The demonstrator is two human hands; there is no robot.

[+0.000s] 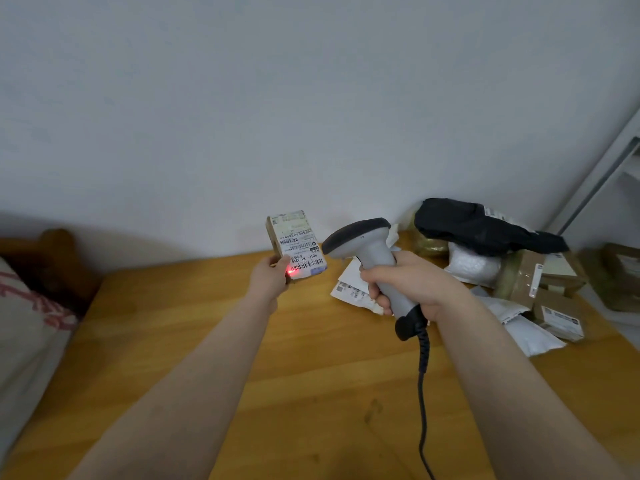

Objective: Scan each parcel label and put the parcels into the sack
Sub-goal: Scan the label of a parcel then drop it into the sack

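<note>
The left hand (268, 277) grips the parcel (297, 245) above the bench (311, 358), fingers curled round its lower edge. The right hand (405, 282) wraps the scanner (367, 251), just right of the parcel. Centre the red dot (290, 273) on the barcode; keep fingers off it.

left hand (268, 278) holding parcel (297, 245), scanner (372, 258) aimed

The table (138, 323) stands against the wall (277, 98), a bed (27, 323) along its left side. Above the table's rear middle, the left hand (268, 277) holds a parcel (296, 245) clear of the top; the scanner (367, 251), in the right hand (412, 282), sits just right of it, its cable (421, 375) trailing toward the near edge. A heap of parcels (519, 271) occupies the rear right corner, a bag (478, 226) lying on top.
</note>
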